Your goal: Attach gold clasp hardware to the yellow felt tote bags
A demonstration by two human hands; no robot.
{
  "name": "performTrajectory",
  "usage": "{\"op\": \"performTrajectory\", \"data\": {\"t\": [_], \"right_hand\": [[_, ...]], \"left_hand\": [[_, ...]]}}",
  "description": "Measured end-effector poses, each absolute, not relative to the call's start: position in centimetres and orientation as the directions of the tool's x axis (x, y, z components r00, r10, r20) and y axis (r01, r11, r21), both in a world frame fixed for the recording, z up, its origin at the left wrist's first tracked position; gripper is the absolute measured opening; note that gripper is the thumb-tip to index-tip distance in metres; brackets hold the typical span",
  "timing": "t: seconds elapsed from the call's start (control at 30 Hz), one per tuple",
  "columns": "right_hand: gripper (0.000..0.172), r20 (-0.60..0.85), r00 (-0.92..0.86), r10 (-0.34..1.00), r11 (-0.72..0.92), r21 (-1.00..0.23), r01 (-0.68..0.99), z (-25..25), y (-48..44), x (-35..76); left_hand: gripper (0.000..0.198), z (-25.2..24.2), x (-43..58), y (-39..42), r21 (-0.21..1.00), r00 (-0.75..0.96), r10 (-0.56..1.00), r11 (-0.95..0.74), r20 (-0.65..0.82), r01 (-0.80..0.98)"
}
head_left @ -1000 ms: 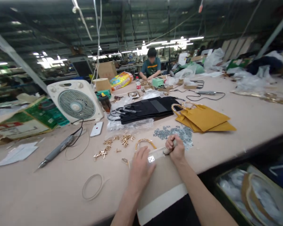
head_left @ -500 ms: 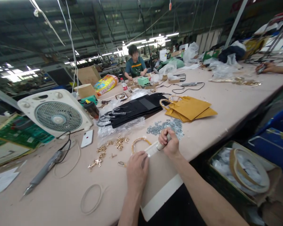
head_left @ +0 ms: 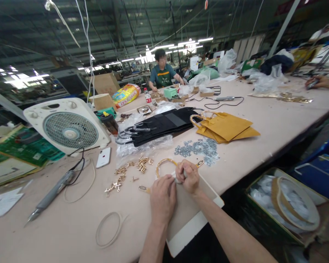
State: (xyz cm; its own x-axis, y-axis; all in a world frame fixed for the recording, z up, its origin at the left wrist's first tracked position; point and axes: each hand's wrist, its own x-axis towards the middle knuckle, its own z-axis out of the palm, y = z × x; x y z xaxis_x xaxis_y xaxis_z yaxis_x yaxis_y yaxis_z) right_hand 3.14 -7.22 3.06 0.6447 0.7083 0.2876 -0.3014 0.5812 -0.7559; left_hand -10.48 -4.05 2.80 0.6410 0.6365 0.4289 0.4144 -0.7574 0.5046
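Pressing down on one beige bag [head_left: 181,215] at the near counter [head_left: 263,117] edge

Head view: right hand [head_left: 188,176] has its grip clenched round one pale tool handle [head_left: 178,180]; left hand [head_left: 162,197] sits on the bag's top edge right beside it, can't tell if that grip is pinching anything. One gold ring handle [head_left: 161,165] pokes out past the knuckles. Also counted: one fan [head_left: 70,129], one white phone [head_left: 103,157], two corded drivers [head_left: 50,195], one black bag stack [head_left: 159,128], one yellow bag stack [head_left: 227,126], gold fittings [head_left: 131,170] too many to count.
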Motion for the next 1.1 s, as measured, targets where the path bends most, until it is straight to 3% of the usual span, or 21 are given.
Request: {"op": "performTrajectory", "data": {"t": [0.23, 0.43, 0.63, 0.73, 0.87, 0.97, 1.1], "right_hand": [[0.043, 0.363, 0.656, 0.661, 0.580, -0.803, -0.140, 2.7, -7.2, 2.4], [0.047, 0.389, 0.626, 0.676, 0.456, -0.888, 0.059, 3.3, -6.5, 2.1], [0.039, 0.444, 0.542, 0.713, 0.358, -0.896, 0.263, 5.2, -5.5, 1.8], [0.038, 0.387, 0.560, 0.733, 0.358, -0.919, 0.166, 5.5, -5.1, 2.0], [0.045, 0.162, 0.610, 0.775, 0.365, -0.903, -0.224, 5.6, -4.7, 3.7], [0.047, 0.123, 0.655, 0.746, 0.394, -0.873, -0.286, 6.1, -4.3, 5.1], [0.048, 0.059, 0.593, 0.803, 0.318, -0.884, -0.343, 6.7, -2.9, 5.2]], "left_hand": [[0.022, 3.2, -10.4, -3.9, 0.515, 0.655, 0.651, -0.739, 0.383, 0.434], [0.021, 3.1, -10.7, -4.0, 0.524, 0.657, 0.650, -0.737, 0.381, 0.426], [0.019, 2.9, -10.8, -3.9, 0.516, 0.652, 0.649, -0.741, 0.391, 0.429], [0.020, 2.4, -10.9, -3.8, 0.513, 0.650, 0.633, -0.757, 0.422, 0.404], [0.038, 1.4, -10.9, -3.9, 0.476, 0.612, 0.641, -0.762, 0.463, 0.439], [0.050, 1.1, -10.8, -4.1, 0.407, 0.614, 0.631, -0.775, 0.475, 0.483], [0.040, 1.5, -10.7, -4.2, 0.368, 0.652, 0.606, -0.795, 0.455, 0.482]]}}
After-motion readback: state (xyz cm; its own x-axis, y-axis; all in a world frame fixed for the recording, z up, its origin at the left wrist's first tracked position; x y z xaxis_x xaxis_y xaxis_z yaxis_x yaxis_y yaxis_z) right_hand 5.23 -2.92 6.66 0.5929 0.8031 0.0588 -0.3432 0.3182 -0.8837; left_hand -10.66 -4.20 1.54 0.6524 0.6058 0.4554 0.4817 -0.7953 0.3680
